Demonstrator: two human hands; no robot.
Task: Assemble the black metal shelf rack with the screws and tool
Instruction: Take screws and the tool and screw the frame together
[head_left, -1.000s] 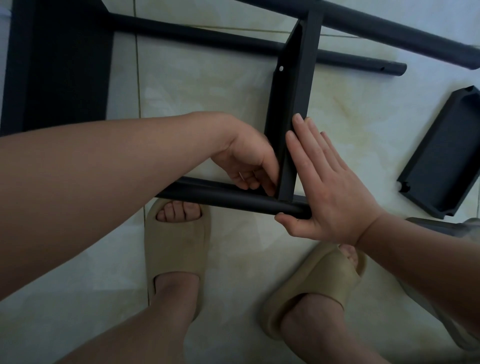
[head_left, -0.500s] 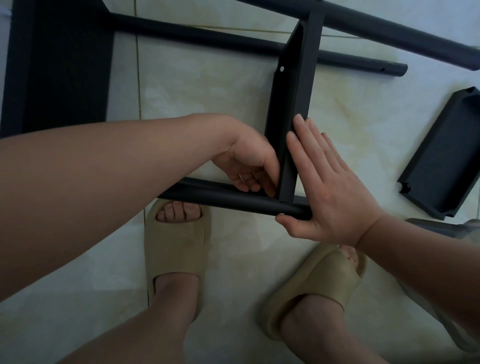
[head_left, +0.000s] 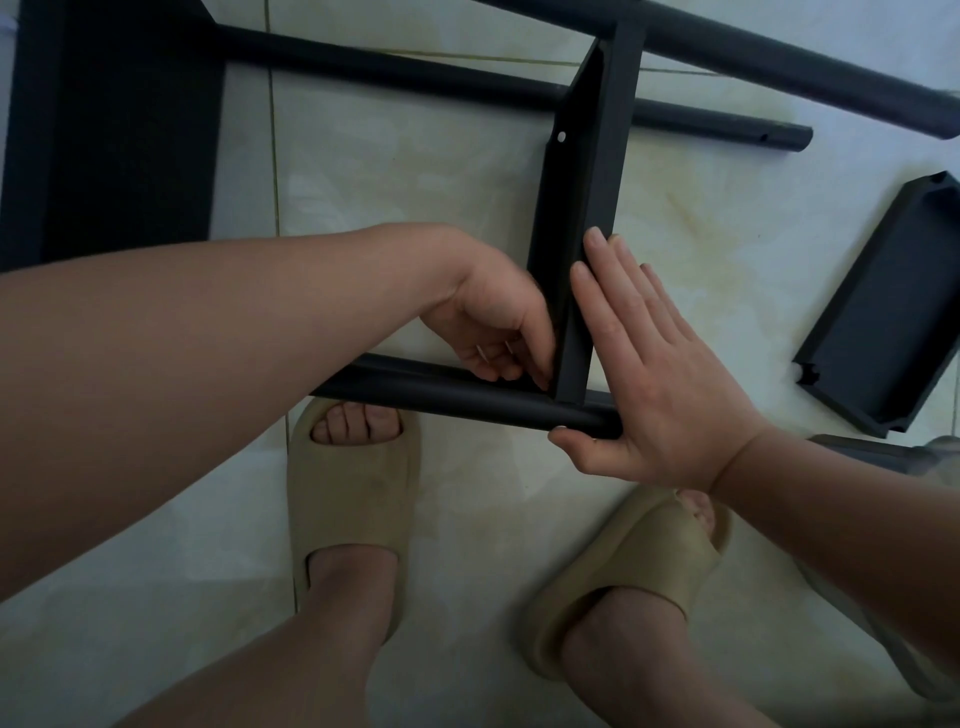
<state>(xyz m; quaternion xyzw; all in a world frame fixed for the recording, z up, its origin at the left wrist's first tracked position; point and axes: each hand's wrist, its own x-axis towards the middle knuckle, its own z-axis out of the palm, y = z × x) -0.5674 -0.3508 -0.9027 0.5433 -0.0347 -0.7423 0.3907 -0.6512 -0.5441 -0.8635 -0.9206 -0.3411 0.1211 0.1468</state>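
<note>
From the head camera, the black shelf rack (head_left: 582, 218) lies partly built on the pale tiled floor (head_left: 415, 171), just ahead of two tan slippers. The left hand (head_left: 493, 322) curls its fingers into the corner where the upright shelf panel meets the near tube (head_left: 447, 400) (whatever they pinch is hidden). The right hand (head_left: 660, 384) is spread flat against the panel's outer face, thumb under the tube end. A loose shelf tray (head_left: 888, 312) lies apart at right.

Shelf panel (head_left: 584, 208) upright between two tubes (head_left: 457, 400), loose panel (head_left: 883, 312) well right, feet (head_left: 353, 519) nearest.
</note>
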